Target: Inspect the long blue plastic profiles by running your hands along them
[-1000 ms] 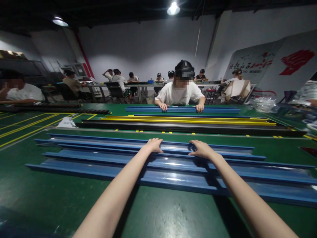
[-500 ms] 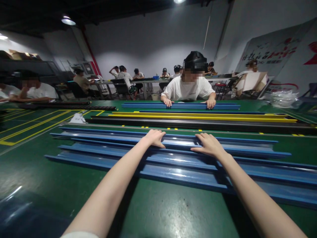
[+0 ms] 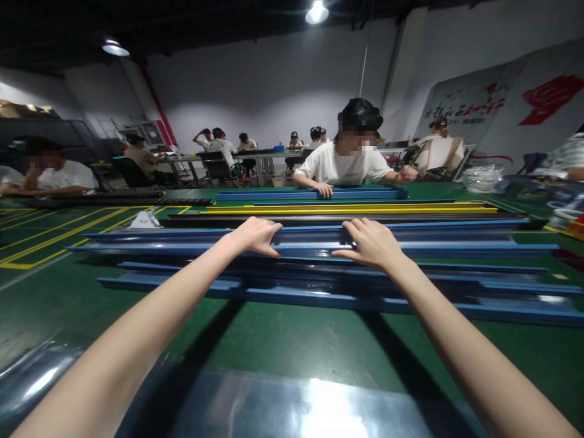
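A long blue channel-shaped strip (image 3: 310, 238) stretches across the view, slightly above the other strips. My left hand (image 3: 258, 235) grips it left of its middle, thumb on the near edge and fingers over the far edge. Farther right, my right hand (image 3: 373, 242) has the same hold on it. Both hands are closed around its width. Below and nearer to me, several similar blue strips (image 3: 314, 298) lie side by side on the green table (image 3: 292, 337), in the shadow of the held one.
Yellow strips (image 3: 365, 210) and a black strip (image 3: 201, 221) lie beyond. Across the table, a co-worker (image 3: 349, 161) has one hand on another blue strip (image 3: 274, 195). A clear plastic sheet (image 3: 255, 401) lies close to me. Bundled clear material (image 3: 483, 179) sits at right.
Both my hands have closed on the far blue strip and raised it off the table. The co-worker's hand on the right side has come off their strip. My view has shifted.
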`<state>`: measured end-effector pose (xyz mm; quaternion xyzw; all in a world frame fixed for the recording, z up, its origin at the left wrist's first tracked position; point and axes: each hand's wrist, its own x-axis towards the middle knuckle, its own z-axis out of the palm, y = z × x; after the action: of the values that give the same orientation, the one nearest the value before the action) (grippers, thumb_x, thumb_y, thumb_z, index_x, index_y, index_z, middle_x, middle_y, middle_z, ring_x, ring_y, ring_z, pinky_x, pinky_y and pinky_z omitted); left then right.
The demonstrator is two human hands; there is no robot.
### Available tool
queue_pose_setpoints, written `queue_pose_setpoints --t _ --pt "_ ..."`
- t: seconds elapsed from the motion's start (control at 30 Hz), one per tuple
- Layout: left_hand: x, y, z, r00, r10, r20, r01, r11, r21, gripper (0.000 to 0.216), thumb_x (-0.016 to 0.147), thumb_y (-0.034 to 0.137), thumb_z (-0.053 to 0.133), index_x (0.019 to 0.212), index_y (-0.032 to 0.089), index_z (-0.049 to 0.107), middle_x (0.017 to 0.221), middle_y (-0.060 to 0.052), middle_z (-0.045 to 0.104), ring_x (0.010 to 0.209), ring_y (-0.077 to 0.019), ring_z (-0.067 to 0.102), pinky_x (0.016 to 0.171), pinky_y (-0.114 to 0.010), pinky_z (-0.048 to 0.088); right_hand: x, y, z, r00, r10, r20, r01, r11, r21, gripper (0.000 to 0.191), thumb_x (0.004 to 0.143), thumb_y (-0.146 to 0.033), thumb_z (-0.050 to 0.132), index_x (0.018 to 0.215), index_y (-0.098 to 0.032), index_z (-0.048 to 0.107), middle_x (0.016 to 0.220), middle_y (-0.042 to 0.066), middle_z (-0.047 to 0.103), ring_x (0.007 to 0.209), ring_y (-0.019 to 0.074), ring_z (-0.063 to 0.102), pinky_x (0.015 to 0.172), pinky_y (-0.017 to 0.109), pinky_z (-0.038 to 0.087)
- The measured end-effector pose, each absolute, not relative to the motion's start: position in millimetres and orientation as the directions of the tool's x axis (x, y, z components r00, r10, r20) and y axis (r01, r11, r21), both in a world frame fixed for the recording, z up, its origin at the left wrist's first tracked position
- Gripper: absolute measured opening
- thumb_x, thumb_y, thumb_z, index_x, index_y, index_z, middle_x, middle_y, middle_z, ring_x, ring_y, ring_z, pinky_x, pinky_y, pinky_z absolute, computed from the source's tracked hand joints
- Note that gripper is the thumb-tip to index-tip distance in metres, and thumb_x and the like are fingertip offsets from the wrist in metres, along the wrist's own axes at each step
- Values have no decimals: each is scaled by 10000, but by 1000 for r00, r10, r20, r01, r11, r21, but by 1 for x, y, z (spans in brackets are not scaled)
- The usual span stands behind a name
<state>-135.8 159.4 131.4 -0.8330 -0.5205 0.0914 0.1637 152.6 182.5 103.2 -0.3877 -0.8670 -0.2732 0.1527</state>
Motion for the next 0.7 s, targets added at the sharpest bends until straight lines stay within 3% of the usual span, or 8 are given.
queue_pose_setpoints --t 0.33,0.7 --pt "-138 67 110 388 919 -77 852 -389 -351 637 588 667 567 1011 191 546 930 -96 648 834 -252 611 633 -269 390 146 95 66 -649 668 364 760 598 256 704 768 -708 275 1062 -119 526 956 144 585 869 267 511 733 341 350" --pt "-140 12 79 318 935 -159 884 -353 -306 652 567 631 604 1061 211 535 962 -87 647 863 -260 611 630 -273 409 137 38 29 -631 700 335 770 618 158 677 772 -685 322 1086 -118 520 1005 143 581 925 278 505 781 365 365"
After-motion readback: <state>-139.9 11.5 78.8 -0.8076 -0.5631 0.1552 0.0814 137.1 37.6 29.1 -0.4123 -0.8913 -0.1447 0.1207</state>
